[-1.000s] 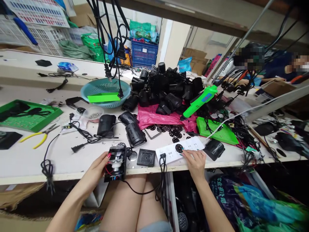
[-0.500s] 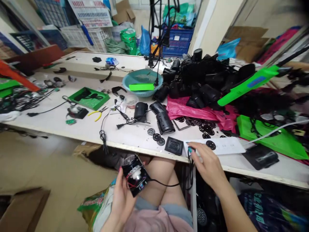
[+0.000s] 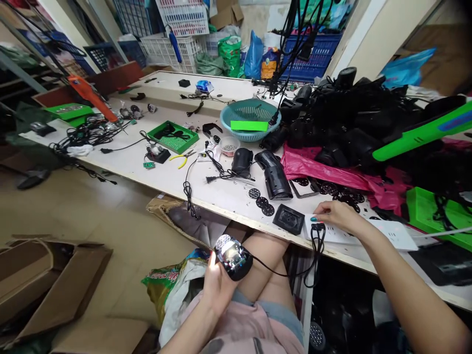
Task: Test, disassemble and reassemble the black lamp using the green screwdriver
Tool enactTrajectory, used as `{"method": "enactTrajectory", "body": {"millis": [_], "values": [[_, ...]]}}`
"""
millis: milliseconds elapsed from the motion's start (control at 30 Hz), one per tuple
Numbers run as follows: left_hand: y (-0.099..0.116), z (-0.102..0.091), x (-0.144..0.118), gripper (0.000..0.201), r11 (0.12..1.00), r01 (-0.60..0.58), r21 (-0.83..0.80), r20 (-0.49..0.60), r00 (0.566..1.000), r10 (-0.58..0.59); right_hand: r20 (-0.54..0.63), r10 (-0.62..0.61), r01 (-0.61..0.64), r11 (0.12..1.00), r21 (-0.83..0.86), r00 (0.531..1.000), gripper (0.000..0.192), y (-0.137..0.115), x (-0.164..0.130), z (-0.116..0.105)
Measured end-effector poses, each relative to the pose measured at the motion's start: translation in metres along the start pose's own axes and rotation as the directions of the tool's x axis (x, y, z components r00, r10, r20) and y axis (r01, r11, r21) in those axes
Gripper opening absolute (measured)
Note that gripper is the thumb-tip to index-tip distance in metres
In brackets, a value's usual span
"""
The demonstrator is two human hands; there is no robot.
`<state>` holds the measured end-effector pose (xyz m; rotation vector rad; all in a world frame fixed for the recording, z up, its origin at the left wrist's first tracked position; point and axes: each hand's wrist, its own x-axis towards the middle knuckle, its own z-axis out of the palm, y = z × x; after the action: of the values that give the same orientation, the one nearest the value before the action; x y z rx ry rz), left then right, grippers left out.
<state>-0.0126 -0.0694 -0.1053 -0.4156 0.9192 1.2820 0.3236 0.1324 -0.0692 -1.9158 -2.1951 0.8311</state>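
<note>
In my left hand (image 3: pixel 217 285) is a small black lamp unit (image 3: pixel 233 256) with exposed insides, held above my lap. Its round perforated face glows white, and light falls on my thumb. A black cord (image 3: pixel 276 273) runs from it to a black plug (image 3: pixel 317 226) at the left end of a white power strip (image 3: pixel 393 233). The fingers of my right hand (image 3: pixel 337 216) are closed at this plug, over the strip. Just left of the strip lies a black rectangular housing (image 3: pixel 289 219). Farther left are several dark perforated discs (image 3: pixel 262 202).
Black housings (image 3: pixel 275 179) and a pink plastic bag (image 3: pixel 324 169) lie behind the strip. A teal basket (image 3: pixel 250 118), yellow-handled pliers (image 3: pixel 180 160) and a green tray (image 3: pixel 173 137) stand farther back. Black cables (image 3: pixel 300 29) hang overhead. Cardboard boxes (image 3: pixel 66 280) sit on the floor.
The lamp unit in my left hand has lit up. My right hand has brought the plug to the strip's left end. The camera view has swung left.
</note>
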Motion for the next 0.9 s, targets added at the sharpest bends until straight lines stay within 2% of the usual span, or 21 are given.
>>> {"method": "enactTrajectory", "body": {"millis": [133,333,500,633,900], "values": [[0.000,0.017,-0.004,0.050,0.998,-0.055,-0.009,-0.006,0.998,0.055,0.038,0.044,-0.043,0.998,-0.045,0.998,0.011,0.000,0.005,0.000],[-0.014,0.037,-0.010,0.043,0.995,-0.086,-0.059,0.007,0.996,0.086,0.072,0.075,-0.073,0.997,-0.041,0.995,0.013,0.003,0.005,0.001],[-0.022,0.051,-0.022,0.039,0.990,-0.113,-0.080,-0.061,0.992,0.109,0.087,0.056,-0.057,0.998,0.001,0.995,0.019,0.005,0.006,0.001],[-0.024,0.058,-0.035,0.039,0.987,-0.134,-0.092,-0.051,0.990,0.130,0.089,0.037,-0.040,0.999,0.025,0.995,0.022,0.006,0.007,0.001],[-0.031,0.064,-0.049,0.043,0.992,-0.103,-0.067,-0.051,0.994,0.100,0.066,0.022,-0.025,0.999,0.048,0.998,0.022,0.007,0.008,0.002]]}}
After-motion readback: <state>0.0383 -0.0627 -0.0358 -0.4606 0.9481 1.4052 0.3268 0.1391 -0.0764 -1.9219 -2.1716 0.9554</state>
